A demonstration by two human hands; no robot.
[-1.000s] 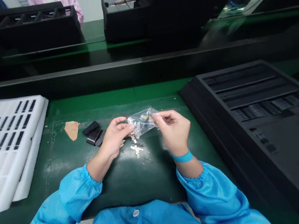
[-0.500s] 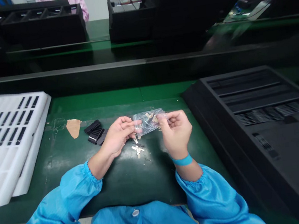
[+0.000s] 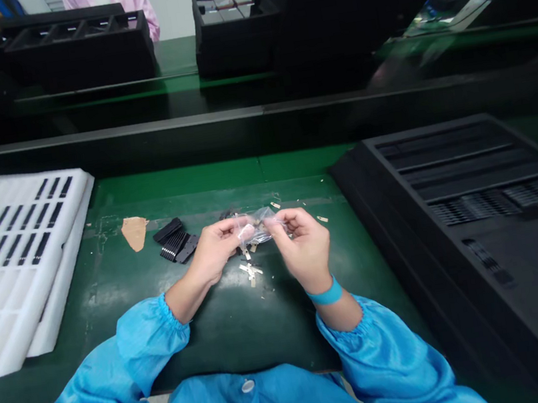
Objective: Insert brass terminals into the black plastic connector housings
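Note:
A clear plastic bag (image 3: 259, 231) is stretched between my two hands, just above the green table. My left hand (image 3: 216, 248) pinches its left side, while the fingers of my right hand (image 3: 301, 240) are closed on its right side. What the bag holds is hard to make out now. Below it, small pale flat pieces (image 3: 251, 271) lie in a loose cluster, partly covered by the bag and hands. To the left of my left hand rests a heap of black slotted parts (image 3: 176, 241).
White trays (image 3: 30, 264) with rows of black strips are stacked at the left. A scrap of brown paper (image 3: 135, 233) lies near them. A large black case (image 3: 455, 200) borders the right side. Black divided bins (image 3: 80, 54) stand at the back, with a person in pink (image 3: 144, 8) beyond.
My hands have come closer together and the bag between them has crumpled. My right hand moved left and slightly down, uncovering several pale pieces on the table.

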